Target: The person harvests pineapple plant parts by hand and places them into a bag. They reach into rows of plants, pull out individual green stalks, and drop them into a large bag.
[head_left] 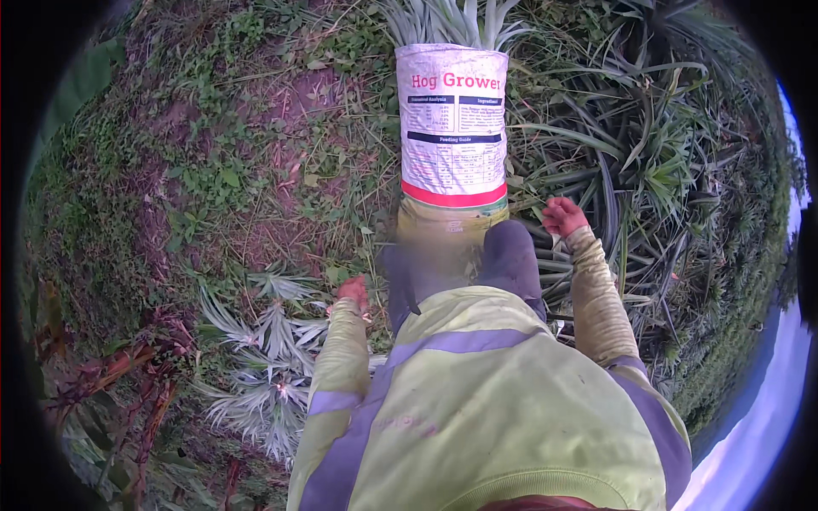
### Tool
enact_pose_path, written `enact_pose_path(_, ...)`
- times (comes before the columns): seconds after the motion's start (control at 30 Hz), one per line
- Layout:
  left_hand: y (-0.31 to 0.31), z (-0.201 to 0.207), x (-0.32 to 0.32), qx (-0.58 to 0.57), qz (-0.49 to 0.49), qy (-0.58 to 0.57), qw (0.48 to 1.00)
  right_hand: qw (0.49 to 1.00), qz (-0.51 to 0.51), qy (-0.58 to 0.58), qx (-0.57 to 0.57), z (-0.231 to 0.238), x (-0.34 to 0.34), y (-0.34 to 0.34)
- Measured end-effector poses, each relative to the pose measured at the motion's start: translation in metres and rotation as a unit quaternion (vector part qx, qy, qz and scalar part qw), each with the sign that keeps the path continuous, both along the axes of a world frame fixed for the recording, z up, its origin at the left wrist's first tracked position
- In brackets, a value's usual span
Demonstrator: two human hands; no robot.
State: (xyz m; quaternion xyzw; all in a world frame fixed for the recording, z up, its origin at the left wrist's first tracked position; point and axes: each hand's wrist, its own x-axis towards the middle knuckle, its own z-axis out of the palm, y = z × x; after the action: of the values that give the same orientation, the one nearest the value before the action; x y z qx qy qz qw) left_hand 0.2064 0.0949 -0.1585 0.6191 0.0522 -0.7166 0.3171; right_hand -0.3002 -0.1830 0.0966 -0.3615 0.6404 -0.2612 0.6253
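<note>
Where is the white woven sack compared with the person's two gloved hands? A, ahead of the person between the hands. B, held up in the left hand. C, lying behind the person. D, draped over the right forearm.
A: the white woven sack lies on the ground ahead, with the left hand and right hand out to either side, neither touching it.

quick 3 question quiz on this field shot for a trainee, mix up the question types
1. True or false: the left hand is gripping the white sack.
2. Multiple choice: what lies closest to the right hand? A) a metal bucket B) long spiky green leaves C) a wooden crate
3. Fill in: the band across the sack's lower end is ____ in colour.

Key
1. False; the left hand hangs over a pale spiky plant, apart from the sack.
2. B
3. Red
</note>
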Motion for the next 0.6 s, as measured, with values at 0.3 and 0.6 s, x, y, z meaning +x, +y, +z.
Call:
enact_pose_path(0.3, -0.131, -0.005, -0.046, 0.03, 0.086, 0.026, 0.996, 0.996, 0.01, -0.054, -0.065, 0.105, 0.021, -0.127)
enact_pose_path(0.6, -0.176, -0.1, -0.148, 0.086, 0.276, 0.119, 0.95, 0.997, -0.012, -0.059, 0.041, -0.096, 0.029, -0.327)
